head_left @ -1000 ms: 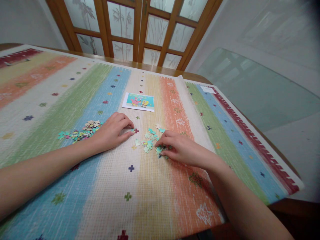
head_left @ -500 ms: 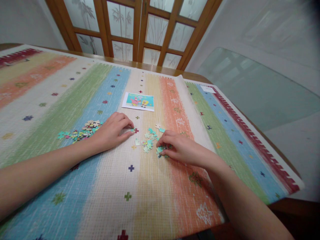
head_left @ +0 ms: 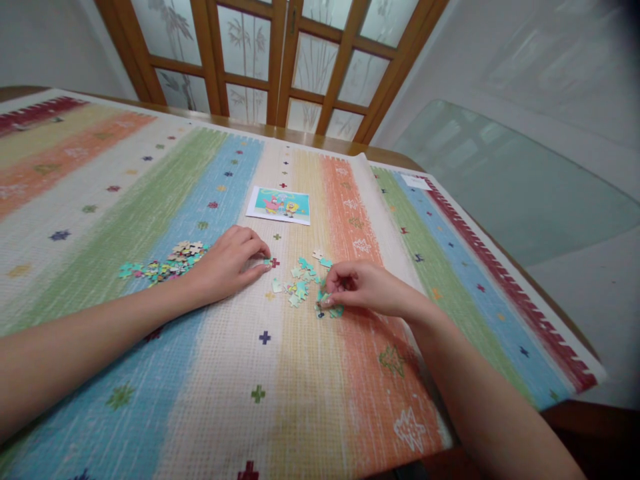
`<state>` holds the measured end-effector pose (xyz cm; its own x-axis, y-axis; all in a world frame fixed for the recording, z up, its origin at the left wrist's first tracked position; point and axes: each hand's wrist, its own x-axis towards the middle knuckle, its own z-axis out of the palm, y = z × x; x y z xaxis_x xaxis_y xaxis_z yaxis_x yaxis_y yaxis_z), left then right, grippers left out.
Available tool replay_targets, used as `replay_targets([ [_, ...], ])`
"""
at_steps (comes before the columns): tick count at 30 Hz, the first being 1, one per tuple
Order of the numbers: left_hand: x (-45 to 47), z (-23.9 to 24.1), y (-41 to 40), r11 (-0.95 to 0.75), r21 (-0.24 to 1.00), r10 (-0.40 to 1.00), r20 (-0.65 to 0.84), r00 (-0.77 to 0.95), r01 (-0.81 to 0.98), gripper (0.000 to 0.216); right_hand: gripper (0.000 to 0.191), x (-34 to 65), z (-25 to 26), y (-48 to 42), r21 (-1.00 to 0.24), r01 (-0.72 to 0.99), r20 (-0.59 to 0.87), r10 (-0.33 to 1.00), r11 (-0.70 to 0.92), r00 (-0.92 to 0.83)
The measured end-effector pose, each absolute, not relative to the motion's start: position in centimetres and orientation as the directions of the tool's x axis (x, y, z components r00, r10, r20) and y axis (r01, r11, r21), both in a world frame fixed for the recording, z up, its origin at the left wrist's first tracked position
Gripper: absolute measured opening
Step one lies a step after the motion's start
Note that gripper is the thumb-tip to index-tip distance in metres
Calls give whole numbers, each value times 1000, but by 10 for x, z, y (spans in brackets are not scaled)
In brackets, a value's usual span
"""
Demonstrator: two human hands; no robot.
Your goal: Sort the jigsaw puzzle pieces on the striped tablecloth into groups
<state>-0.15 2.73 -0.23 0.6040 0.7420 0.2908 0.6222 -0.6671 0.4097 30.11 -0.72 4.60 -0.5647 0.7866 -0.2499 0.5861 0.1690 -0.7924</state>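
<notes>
My left hand (head_left: 235, 260) rests on the pale stripe of the cloth, thumb and fingers closed on a small teal jigsaw piece (head_left: 267, 262). My right hand (head_left: 356, 285) hovers low over the right side of a loose group of teal and cream jigsaw pieces (head_left: 301, 287). Its thumb and fingertips are pinched on a jigsaw piece (head_left: 324, 299), mostly covered by the fingers. A bigger heap of mixed jigsaw pieces (head_left: 170, 263) lies beyond my left forearm. Past both hands is a reference picture card (head_left: 280, 205) with cartoon figures on a teal background.
A striped tablecloth (head_left: 220, 393) covers the table, with a raised fold running along its right part. A small white paper slip (head_left: 416, 181) lies near the far right edge. Behind the table stand wooden doors (head_left: 275, 60) with frosted panes, and a glass panel (head_left: 500, 180) leans at the right.
My right hand has shifted slightly, its fingers curling more and lifting a little off the pieces. The left hand stays in place. The whole view has moved very slightly.
</notes>
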Motion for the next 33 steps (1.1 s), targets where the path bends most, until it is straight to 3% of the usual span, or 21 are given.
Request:
replay_targets([
  [7, 0, -2, 26, -665, 403, 744, 287, 603, 628, 21, 28, 270, 35, 2, -828, 540, -3, 961, 153, -277],
  [14, 1, -1, 26, -657, 397, 751, 276, 600, 641, 21, 18, 222, 22, 27, -796, 585, -13, 963, 153, -270],
  [19, 1, -2, 26, -646, 414, 760, 274, 589, 642, 22, 18, 211, 12, 32, -701, 699, -19, 975, 146, -223],
  [26, 2, -2, 26, -651, 396, 757, 278, 591, 648, 20, 25, 212, 11, 30, -612, 752, 53, 962, 244, -269],
  [33, 2, -1, 26, -659, 387, 751, 289, 594, 645, 20, 21, 212, 10, 26, -530, 785, 128, 945, 320, -299],
])
